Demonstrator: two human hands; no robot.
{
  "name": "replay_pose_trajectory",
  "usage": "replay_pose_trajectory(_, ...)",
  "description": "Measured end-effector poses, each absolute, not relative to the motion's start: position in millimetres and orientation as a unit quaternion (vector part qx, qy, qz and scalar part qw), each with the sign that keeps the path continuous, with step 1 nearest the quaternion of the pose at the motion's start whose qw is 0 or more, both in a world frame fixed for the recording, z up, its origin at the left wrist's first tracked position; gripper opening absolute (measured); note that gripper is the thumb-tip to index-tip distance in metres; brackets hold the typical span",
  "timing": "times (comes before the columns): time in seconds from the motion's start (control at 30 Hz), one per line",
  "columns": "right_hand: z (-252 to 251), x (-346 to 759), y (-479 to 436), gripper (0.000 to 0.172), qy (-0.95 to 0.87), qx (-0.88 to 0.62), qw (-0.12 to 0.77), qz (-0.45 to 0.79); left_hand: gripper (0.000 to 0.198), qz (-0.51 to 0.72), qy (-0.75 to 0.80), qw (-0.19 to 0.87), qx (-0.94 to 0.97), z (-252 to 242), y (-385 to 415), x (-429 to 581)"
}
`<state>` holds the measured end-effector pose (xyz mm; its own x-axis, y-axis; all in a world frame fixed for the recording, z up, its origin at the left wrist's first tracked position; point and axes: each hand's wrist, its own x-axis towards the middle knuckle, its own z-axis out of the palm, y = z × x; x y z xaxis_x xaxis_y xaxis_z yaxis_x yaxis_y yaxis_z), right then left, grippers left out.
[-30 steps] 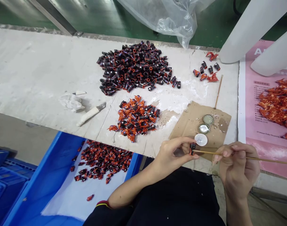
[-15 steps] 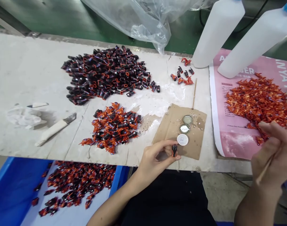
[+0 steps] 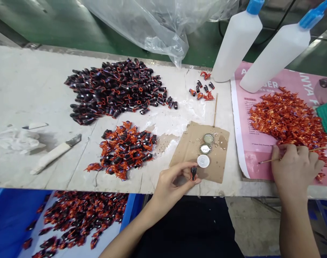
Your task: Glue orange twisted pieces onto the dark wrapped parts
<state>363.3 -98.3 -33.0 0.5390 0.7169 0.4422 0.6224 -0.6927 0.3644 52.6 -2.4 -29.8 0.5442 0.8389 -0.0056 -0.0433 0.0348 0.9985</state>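
Head view. Worktable (image 3: 31, 82), white and scuffed, runs across the frame. A blue bin (image 3: 7, 218) sits below its near edge on the left, apparently so that pieces can drop straight off the edge into it.

Two white bottles (image 3: 237, 43) with blue caps stand at the back right, out of the hands' way.

A pink printed sheet (image 3: 249, 143) on the right carries the orange foil pile (image 3: 287, 118), which probably keeps the foil clean and together.

Stock is sorted by kind: the dark tube pile (image 3: 115, 89) far left, the mixed black-and-orange pile (image 3: 125, 148) nearer.

A cardboard scrap (image 3: 184, 154) lies at the table edge between the hands, with three bottle caps (image 3: 205, 149) in a row on it. It is likely a spill guard; contents of the caps unclear.

Right hand (image 3: 294, 168): palm down on the near edge of the foil pile, fingers curled over a thin stick (image 3: 268, 160) whose tip points left. Cannot tell whether it also has a foil piece.

Left hand (image 3: 171, 184): thumb and forefinger are closed in a pinch on a small black tube (image 3: 193, 173), other fingers loosely bent. The tube is upright, just beside the nearest cap at the table edge, seemingly kept steady with one end exposed.
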Motion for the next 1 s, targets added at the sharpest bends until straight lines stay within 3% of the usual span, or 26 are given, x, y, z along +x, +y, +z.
replay_pose_trajectory(0.1, -30, 362, -106, 0.046, 0.387, 0.870, 0.061, 0.299, 0.023, 0.345, 0.332, 0.634, 0.607, -30, -3, 52)
replay_pose_trajectory(0.2, -12, 337, -113, 0.045, 0.435, 0.851, -0.093, 0.278, 0.023, 0.348, 0.338, 0.617, 0.619, -29, -5, 52)
replay_pose_trajectory(0.3, 10, 286, -115, 0.022, 0.503, 0.803, -0.305, 0.091, 0.024, 0.348, 0.340, 0.592, 0.643, -26, -7, 54)
replay_pose_trajectory(0.37, 19, 252, -111, 0.013, 0.552, 0.742, -0.380, -0.039, 0.025, 0.347, 0.334, 0.577, 0.660, -24, -8, 56)
replay_pose_trajectory(0.47, 19, 215, -102, 0.013, 0.592, 0.666, -0.423, -0.168, 0.024, 0.352, 0.315, 0.549, 0.690, -21, -8, 60)
replay_pose_trajectory(0.57, 11, 202, -93, 0.016, 0.580, 0.652, -0.441, -0.209, 0.021, 0.365, 0.281, 0.503, 0.732, -20, -7, 62)
replay_pose_trajectory(0.8, -1, 202, -89, 0.016, 0.557, 0.661, -0.464, -0.192, 0.035, 0.410, 0.181, 0.381, 0.809, -18, -3, 60)
replay_pose_trajectory(1.0, -7, 201, -91, 0.015, 0.570, 0.646, -0.483, -0.159, 0.034, 0.400, 0.139, 0.454, 0.784, -12, -6, 59)
